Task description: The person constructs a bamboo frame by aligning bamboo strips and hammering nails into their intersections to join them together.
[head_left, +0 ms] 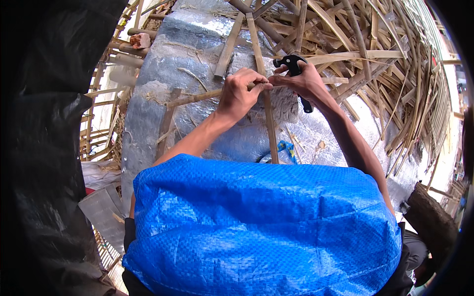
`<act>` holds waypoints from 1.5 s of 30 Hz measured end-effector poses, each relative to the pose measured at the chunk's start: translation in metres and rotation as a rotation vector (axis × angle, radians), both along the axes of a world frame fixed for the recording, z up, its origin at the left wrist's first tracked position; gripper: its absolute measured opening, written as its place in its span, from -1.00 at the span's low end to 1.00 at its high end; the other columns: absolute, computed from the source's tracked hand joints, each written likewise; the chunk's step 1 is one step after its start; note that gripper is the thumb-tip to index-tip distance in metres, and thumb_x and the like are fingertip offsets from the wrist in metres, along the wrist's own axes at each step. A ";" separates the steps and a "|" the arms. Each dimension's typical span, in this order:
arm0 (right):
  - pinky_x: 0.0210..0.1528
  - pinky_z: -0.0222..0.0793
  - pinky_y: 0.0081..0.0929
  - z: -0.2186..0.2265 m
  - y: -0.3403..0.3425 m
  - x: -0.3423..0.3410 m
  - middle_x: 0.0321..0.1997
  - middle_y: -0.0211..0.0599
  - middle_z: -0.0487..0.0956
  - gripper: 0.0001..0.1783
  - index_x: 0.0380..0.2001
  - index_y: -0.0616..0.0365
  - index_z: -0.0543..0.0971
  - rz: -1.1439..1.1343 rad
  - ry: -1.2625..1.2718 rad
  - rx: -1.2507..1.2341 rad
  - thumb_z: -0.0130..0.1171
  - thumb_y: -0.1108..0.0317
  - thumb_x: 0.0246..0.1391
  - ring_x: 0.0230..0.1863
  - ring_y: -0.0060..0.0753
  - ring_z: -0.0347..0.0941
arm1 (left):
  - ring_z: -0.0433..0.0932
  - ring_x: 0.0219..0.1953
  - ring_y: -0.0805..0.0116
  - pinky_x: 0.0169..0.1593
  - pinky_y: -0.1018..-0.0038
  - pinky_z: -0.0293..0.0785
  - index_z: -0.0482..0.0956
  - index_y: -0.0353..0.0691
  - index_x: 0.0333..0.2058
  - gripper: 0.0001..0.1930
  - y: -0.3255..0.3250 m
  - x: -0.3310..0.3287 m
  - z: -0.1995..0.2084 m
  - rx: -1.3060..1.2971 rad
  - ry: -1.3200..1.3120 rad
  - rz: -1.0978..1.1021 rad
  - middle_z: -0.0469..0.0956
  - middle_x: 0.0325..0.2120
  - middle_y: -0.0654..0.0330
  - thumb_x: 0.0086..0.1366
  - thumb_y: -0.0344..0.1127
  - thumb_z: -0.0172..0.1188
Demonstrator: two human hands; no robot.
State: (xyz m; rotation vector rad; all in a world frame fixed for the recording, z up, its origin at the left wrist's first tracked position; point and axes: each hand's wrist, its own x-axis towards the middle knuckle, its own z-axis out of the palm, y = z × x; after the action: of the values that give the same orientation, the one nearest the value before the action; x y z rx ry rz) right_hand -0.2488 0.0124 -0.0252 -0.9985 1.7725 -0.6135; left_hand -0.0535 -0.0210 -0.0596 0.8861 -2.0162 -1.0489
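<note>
Pinched closed, my left hand (241, 91) is at the crossing of two bamboo strips; whatever lies between its fingertips is too small to make out. One is a long strip (269, 123) running away from me, the other a crosswise strip (197, 98) passing under the left hand. My right hand (310, 80) holds a small black hammer (294, 64) against its palm, head up and handle end below. Its thumb and fingertips meet those of my left hand over the crossing. Under the joint sits a rough grey block (285, 106).
A blue woven sheet (266, 227) covers my lap. Silvery sheeting (163, 59) spreads on the ground, with a blue-and-yellow strap-like thing (287, 148) near my lap. Split bamboo (395, 98) is heaped at the right, beyond a log (430, 217). A brick piece (140, 41) lies far left.
</note>
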 end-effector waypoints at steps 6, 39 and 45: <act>-0.43 0.30 -0.60 -0.003 -0.001 -0.002 -0.47 -0.42 0.58 -0.57 -0.34 0.18 0.66 0.012 0.023 -0.001 0.54 0.12 -0.21 -0.46 -0.64 0.42 | 0.61 -0.40 0.25 -0.33 0.37 0.47 0.65 -0.29 -0.42 -0.88 0.000 0.000 -0.004 -0.026 0.011 0.007 0.64 -0.45 0.14 0.07 -0.41 0.39; -0.47 0.30 -0.35 0.043 0.082 0.034 -0.57 -0.18 0.48 -0.69 -0.09 0.23 0.37 0.020 -0.031 -0.237 0.12 0.31 0.18 -0.57 -0.39 0.39 | 0.59 -0.46 0.29 -0.42 0.42 0.52 0.62 -0.33 -0.49 -0.84 0.003 0.001 -0.008 -0.109 0.070 -0.019 0.60 -0.50 0.12 0.00 -0.43 0.45; -0.48 0.35 -0.30 0.023 0.102 0.036 -0.55 -0.10 0.53 -0.66 -0.05 0.18 0.35 0.106 0.228 -0.403 0.16 0.35 0.15 -0.57 -0.17 0.48 | 0.60 -0.40 0.24 -0.33 0.40 0.53 0.60 -0.35 -0.48 -0.84 0.000 0.004 -0.009 -0.162 0.099 -0.051 0.60 -0.46 0.10 -0.04 -0.51 0.42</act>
State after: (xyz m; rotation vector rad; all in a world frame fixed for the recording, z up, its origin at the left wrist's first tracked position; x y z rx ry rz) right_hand -0.2127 0.1146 -0.0020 -1.4773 1.8151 -0.8365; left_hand -0.0496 -0.0209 -0.0683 0.6888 -2.0174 -0.9230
